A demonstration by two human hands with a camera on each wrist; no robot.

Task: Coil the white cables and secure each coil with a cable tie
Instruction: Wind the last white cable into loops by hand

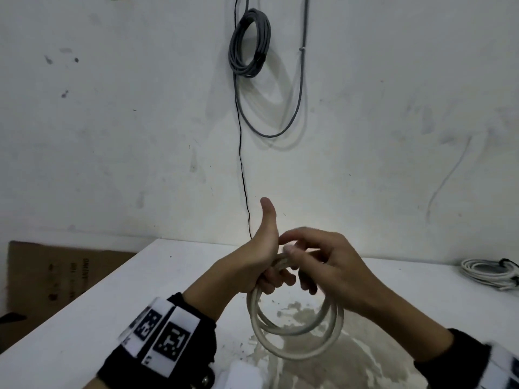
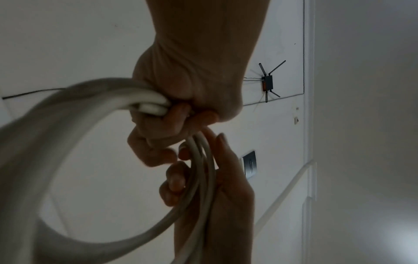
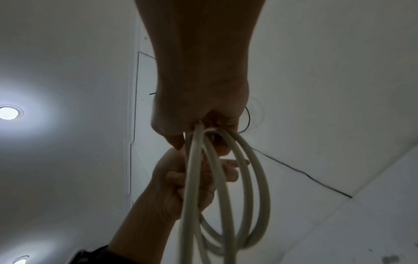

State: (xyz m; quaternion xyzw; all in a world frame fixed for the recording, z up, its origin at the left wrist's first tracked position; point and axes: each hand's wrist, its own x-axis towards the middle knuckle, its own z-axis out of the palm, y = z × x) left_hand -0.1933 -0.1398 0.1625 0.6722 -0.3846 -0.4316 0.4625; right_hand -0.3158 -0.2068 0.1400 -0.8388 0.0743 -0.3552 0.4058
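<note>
A white cable coil (image 1: 295,329) of several loops hangs over the white table (image 1: 157,279). My left hand (image 1: 273,276) grips the top of the coil in its curled fingers, thumb pointing up. My right hand (image 1: 309,266) is right beside it, fingers curled over the same top strands. In the left wrist view the left hand (image 2: 178,110) clenches the cable coil (image 2: 52,135), and the right hand (image 2: 217,178) holds the strands just below. In the right wrist view the right hand (image 3: 199,123) pinches the cable coil (image 3: 228,196) above the left hand (image 3: 178,182).
A second bundled white cable (image 1: 488,273) lies at the table's far right edge. A grey cable coil (image 1: 250,43) hangs on the wall behind, with a thin black wire (image 1: 241,164) running down. A cardboard box (image 1: 56,279) stands left of the table.
</note>
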